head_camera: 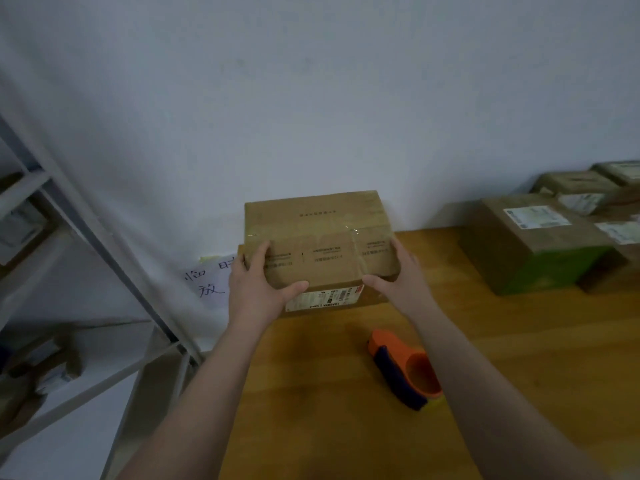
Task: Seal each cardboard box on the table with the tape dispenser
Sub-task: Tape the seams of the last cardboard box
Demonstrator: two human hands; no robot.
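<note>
A brown cardboard box (pixel 322 230) with clear tape across its top stands at the far left corner of the wooden table (pixel 329 393), against the white wall. My left hand (pixel 258 287) grips its near left corner, thumb on top. My right hand (pixel 398 277) grips its near right corner. The orange and dark blue tape dispenser (pixel 405 368) lies on the table in front of the box, between my forearms, and neither hand touches it.
Several more cardboard boxes (pixel 533 240) with white labels are stacked at the right along the wall. A white metal shelf frame (pixel 104 258) stands to the left of the table. A handwritten paper sheet (pixel 211 278) hangs beside the box.
</note>
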